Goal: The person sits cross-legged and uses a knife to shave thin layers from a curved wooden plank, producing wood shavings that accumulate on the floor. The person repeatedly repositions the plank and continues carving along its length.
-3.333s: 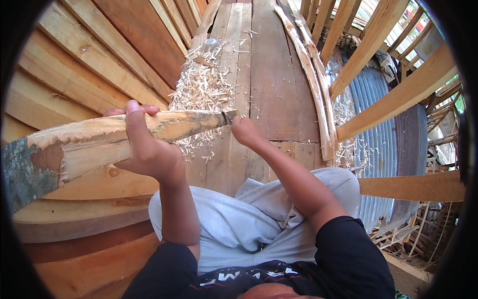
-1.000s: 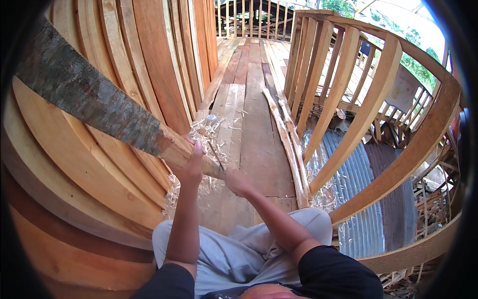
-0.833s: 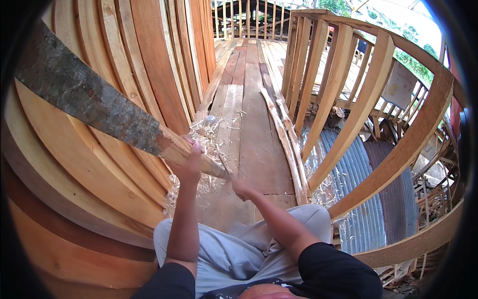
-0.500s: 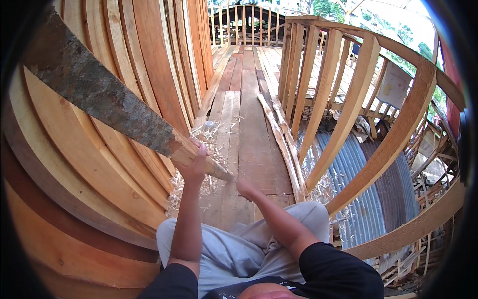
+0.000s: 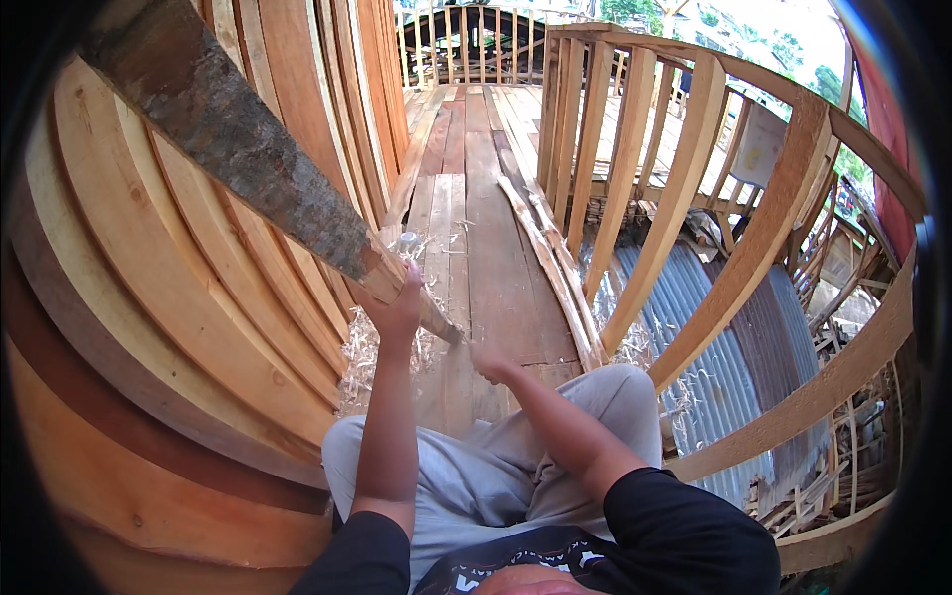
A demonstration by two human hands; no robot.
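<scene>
A long pole (image 5: pixel 268 164) slants from the upper left down toward my lap. Rough grey-brown bark covers its upper length, and its lower end (image 5: pixel 432 315) is peeled pale and narrows. My left hand (image 5: pixel 397 307) wraps round the peeled part just below the bark, thumb up. Right beside the narrow tip, my right hand (image 5: pixel 490 363) is closed and slightly blurred. Something small seems to lie between it and the tip, but its kind cannot be made out. I sit with bent legs in grey trousers (image 5: pixel 466 476) under both forearms.
Pale shavings (image 5: pixel 369 357) litter the plank floor (image 5: pixel 506 268). Upright boards (image 5: pixel 149 258) line the left side. A wooden railing (image 5: pixel 684 139) runs along the right, above corrugated metal sheets (image 5: pixel 714 397). Two peeled sticks (image 5: pixel 543 253) lie near the railing, and a small pale round object (image 5: pixel 408 241) lies among shavings.
The whole view has shifted slightly. The pole's bark-covered part appears farther right and steeper. My left hand keeps its grip; my right hand stays by the tip, more blurred than before.
</scene>
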